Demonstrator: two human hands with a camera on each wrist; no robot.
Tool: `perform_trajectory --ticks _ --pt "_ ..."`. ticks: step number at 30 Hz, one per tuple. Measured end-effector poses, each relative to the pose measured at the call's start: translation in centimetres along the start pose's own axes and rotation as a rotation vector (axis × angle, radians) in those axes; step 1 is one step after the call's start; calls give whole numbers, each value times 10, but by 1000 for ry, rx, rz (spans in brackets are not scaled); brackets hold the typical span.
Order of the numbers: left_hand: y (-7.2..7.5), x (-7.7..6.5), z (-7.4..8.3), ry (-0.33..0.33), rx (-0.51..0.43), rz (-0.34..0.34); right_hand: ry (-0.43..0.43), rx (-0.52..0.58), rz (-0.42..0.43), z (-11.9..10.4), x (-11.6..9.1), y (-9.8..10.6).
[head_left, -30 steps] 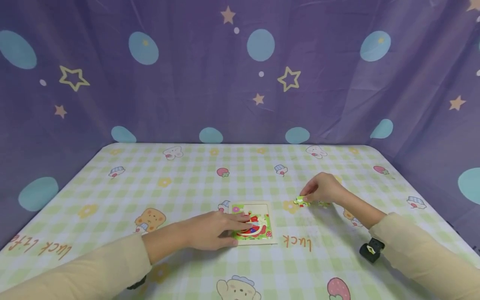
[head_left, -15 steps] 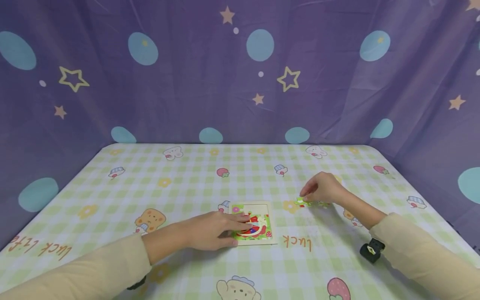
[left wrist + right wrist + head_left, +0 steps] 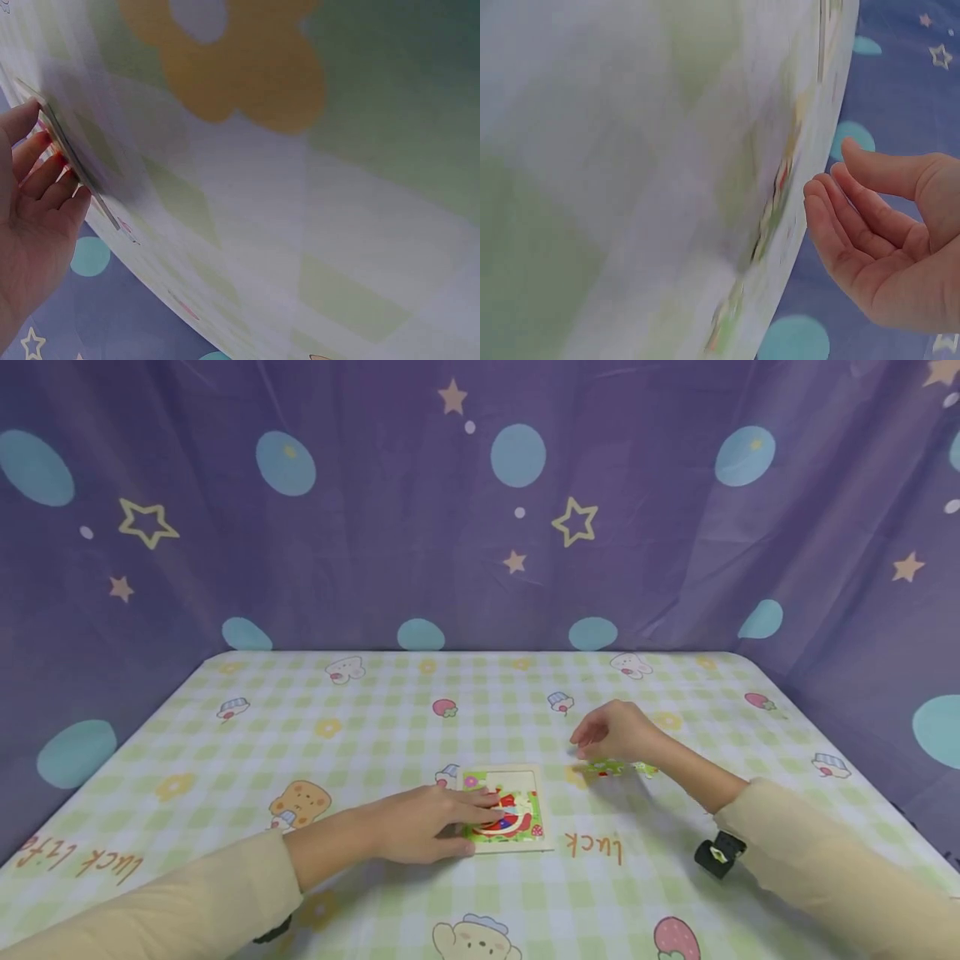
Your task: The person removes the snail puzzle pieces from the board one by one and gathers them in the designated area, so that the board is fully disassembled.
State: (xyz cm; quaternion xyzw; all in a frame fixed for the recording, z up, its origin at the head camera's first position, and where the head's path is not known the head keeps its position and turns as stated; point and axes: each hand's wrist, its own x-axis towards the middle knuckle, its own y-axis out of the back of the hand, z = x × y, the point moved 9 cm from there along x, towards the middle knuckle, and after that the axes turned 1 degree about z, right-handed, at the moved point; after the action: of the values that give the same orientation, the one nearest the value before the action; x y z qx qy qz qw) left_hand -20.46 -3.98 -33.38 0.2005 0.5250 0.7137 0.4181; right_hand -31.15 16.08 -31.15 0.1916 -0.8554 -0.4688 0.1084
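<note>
A square jigsaw puzzle board [image 3: 506,844] with a pale frame lies on the table, its lower part filled with a red, green and blue picture. My left hand [image 3: 420,823] rests on its left side, fingers stretched over the picture and thumb at the near edge. In the left wrist view, the left hand [image 3: 45,187] touches the thin board [image 3: 79,165]. Right of the board, my right hand [image 3: 618,732] is lifted over green puzzle pieces [image 3: 604,768]. The right wrist view shows the right hand [image 3: 885,232] with thumb and bent fingers apart, nothing between them.
Another small puzzle piece [image 3: 645,769] lies under the right wrist. The table [image 3: 390,727] has a green-and-white checked cloth with printed cartoons. A purple curtain [image 3: 360,552] with stars and blue ovals hangs behind the table and along both sides.
My right hand has let go of the green puzzle piece, which now lies on the table, and has risen and shifted left. The left hand has stayed on the board.
</note>
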Motion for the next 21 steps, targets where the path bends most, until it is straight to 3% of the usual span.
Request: perform_trajectory --ticks 21 --pt "-1 1 0 -25 7 0 207 -12 -136 -96 24 -71"
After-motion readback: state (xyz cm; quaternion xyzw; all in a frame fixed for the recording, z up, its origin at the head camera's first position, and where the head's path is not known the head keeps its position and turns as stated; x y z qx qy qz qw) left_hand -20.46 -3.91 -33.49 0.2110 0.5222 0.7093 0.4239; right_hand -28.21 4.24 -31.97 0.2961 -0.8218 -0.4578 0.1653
